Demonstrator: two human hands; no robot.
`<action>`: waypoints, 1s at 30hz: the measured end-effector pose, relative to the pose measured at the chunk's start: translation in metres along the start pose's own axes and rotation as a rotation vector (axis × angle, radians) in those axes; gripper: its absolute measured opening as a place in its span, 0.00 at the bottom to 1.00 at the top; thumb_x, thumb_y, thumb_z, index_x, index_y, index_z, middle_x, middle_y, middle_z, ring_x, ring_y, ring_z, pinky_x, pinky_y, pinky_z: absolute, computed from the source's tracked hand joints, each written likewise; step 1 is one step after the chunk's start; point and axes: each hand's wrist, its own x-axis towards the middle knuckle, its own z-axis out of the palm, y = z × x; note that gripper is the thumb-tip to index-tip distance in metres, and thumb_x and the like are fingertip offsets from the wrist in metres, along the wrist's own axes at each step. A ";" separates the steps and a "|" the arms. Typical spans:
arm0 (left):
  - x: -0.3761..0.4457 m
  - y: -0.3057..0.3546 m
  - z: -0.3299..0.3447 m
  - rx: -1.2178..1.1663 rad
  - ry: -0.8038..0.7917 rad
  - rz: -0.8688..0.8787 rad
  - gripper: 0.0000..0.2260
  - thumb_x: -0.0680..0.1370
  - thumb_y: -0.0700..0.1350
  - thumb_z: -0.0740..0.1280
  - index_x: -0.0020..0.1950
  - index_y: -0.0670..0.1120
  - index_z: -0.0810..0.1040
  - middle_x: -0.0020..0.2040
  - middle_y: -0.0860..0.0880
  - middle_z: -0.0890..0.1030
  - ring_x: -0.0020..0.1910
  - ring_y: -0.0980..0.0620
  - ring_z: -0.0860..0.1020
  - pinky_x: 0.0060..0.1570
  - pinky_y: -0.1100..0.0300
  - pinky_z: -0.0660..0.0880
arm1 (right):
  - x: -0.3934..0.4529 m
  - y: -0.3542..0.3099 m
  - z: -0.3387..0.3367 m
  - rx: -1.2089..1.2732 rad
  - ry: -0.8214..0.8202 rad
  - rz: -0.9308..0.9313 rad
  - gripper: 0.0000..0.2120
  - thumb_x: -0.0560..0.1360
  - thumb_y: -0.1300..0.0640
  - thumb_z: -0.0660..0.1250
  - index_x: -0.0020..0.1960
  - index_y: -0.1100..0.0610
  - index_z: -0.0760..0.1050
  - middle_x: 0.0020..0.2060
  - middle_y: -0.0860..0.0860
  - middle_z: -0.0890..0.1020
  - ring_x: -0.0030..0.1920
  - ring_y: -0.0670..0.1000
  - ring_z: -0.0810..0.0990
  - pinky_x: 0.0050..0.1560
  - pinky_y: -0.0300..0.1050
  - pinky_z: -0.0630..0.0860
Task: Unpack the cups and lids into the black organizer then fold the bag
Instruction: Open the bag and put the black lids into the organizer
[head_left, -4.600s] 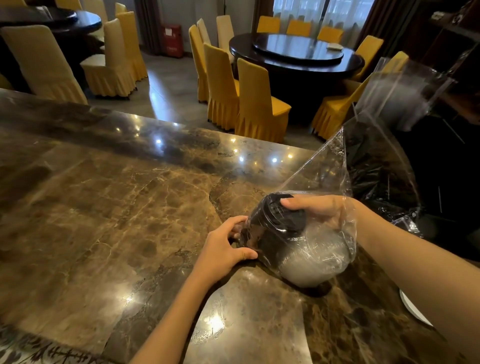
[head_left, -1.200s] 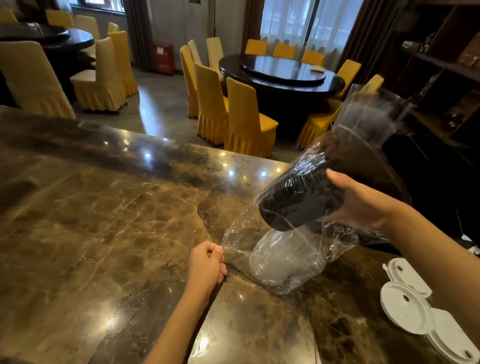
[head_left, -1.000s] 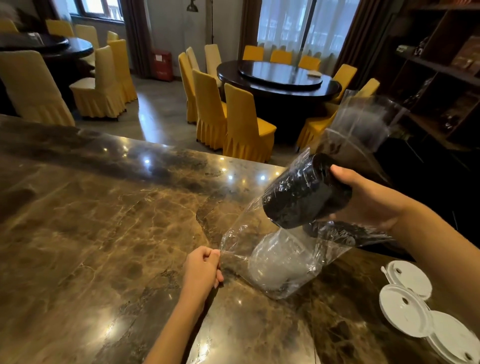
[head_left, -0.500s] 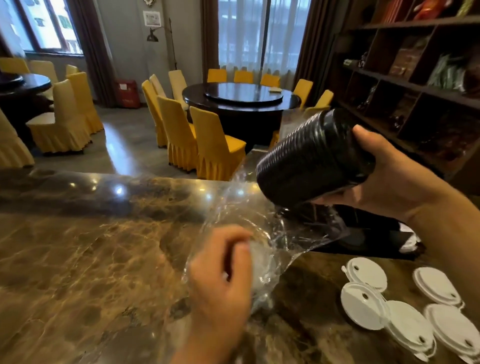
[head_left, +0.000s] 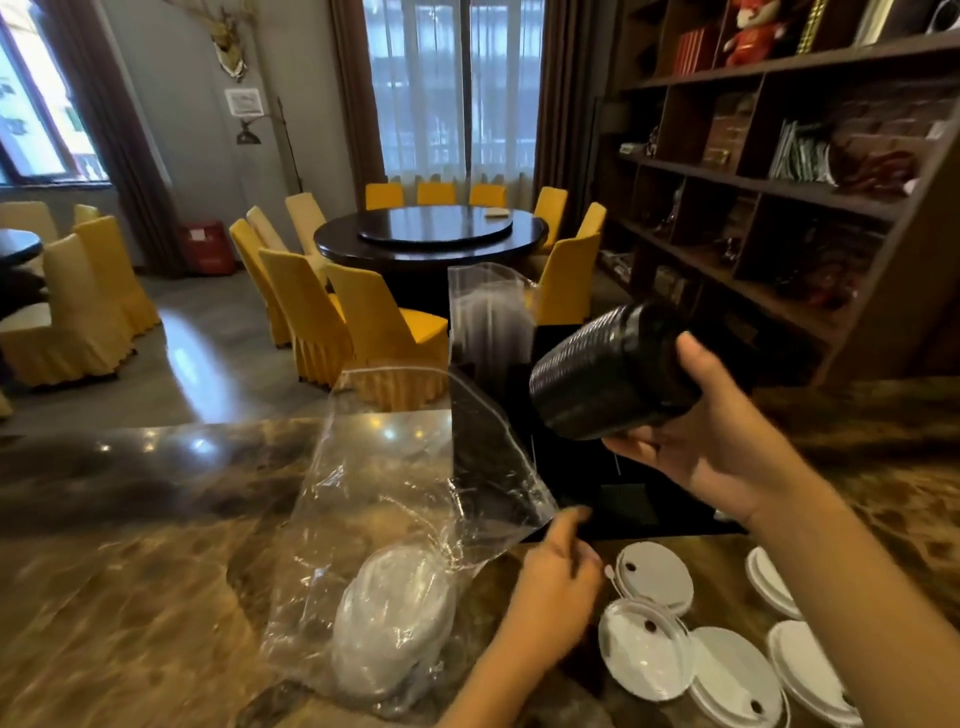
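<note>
Head view: marble counter (head_left: 130, 545) is spread wide, black organizer (head_left: 613, 499) stood at its far edge, just behind both hands. Clear bag (head_left: 395, 519) is slumped w/ white lids (head_left: 395, 618) left inside. Stack of black cups (head_left: 608, 374) is held out of the bag, long axis tilted, lying above the organizer, rt hand nearest. Right hand (head_left: 711, 452) is wrapped under the stack, palm up. Left hand (head_left: 556, 587) is blurred at the bag's corner; its grasp can't be told. Loose lids (head_left: 654, 644) are scattered nr the rt forearm.

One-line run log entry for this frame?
right hand: holds black cup stack | left hand: pinches bag edge | white lids in bag | organizer: behind
</note>
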 end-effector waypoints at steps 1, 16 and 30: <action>0.007 0.002 -0.003 -0.073 0.071 -0.027 0.20 0.82 0.45 0.63 0.75 0.54 0.67 0.49 0.47 0.81 0.38 0.62 0.77 0.42 0.63 0.76 | 0.003 0.010 -0.005 0.001 0.035 -0.002 0.23 0.77 0.39 0.63 0.68 0.48 0.77 0.65 0.56 0.81 0.63 0.59 0.80 0.66 0.60 0.71; 0.043 0.038 -0.058 -0.157 0.587 0.097 0.37 0.73 0.71 0.56 0.78 0.55 0.63 0.76 0.58 0.65 0.75 0.58 0.63 0.74 0.55 0.63 | 0.045 0.101 0.036 0.085 0.282 0.075 0.29 0.67 0.36 0.69 0.64 0.47 0.78 0.57 0.50 0.85 0.58 0.53 0.83 0.60 0.56 0.77; 0.075 0.031 -0.117 -0.271 0.422 -0.060 0.13 0.81 0.49 0.68 0.61 0.44 0.78 0.53 0.48 0.85 0.47 0.59 0.84 0.39 0.70 0.76 | 0.036 0.162 0.053 0.885 0.351 0.262 0.26 0.81 0.40 0.57 0.74 0.53 0.65 0.69 0.59 0.75 0.67 0.61 0.74 0.69 0.60 0.66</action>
